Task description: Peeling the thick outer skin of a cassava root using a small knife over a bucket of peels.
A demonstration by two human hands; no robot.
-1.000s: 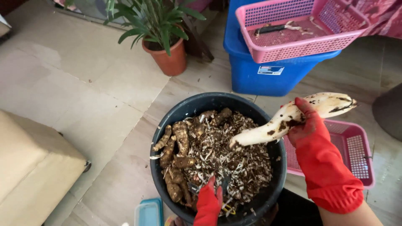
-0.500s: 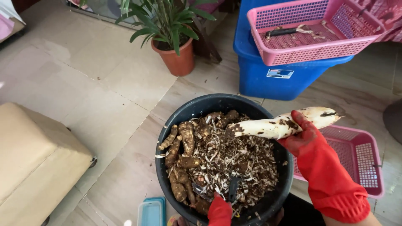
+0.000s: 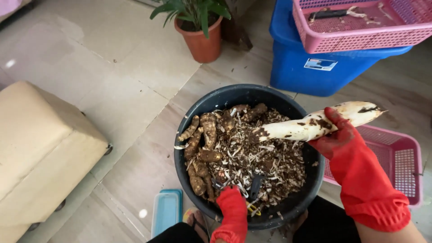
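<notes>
right now the right hand (image 3: 343, 140), in a red rubber glove, holds a long peeled root (image 3: 315, 124) out over the black tub (image 3: 189, 119). its fingers are wrapped around the root's thicker end, thumb on top, so the pale, dirt-flecked root runs through the closed grip; a short stub pokes out past the hand toward the pink basket (image 3: 405, 166) on the floor, while the longer, narrower end points in over the tub's middle, above the peelings (image 3: 265, 166).

the left hand (image 3: 232, 202), also gloved in red, is down at the near side of the tub, fingers dug into the shavings just beside a dark-handled peeler (image 3: 254, 188). whether those fingers are spread or pinching anything cannot be told, as the tips are buried.

unpeeled brown roots (image 3: 200, 153) lie stacked along the tub's left side. a blue bin (image 3: 315, 67) with another pink basket (image 3: 360, 31) on top stands behind, a potted plant (image 3: 202, 31) to its left, a beige cushion (image 3: 40, 139) at far left.
</notes>
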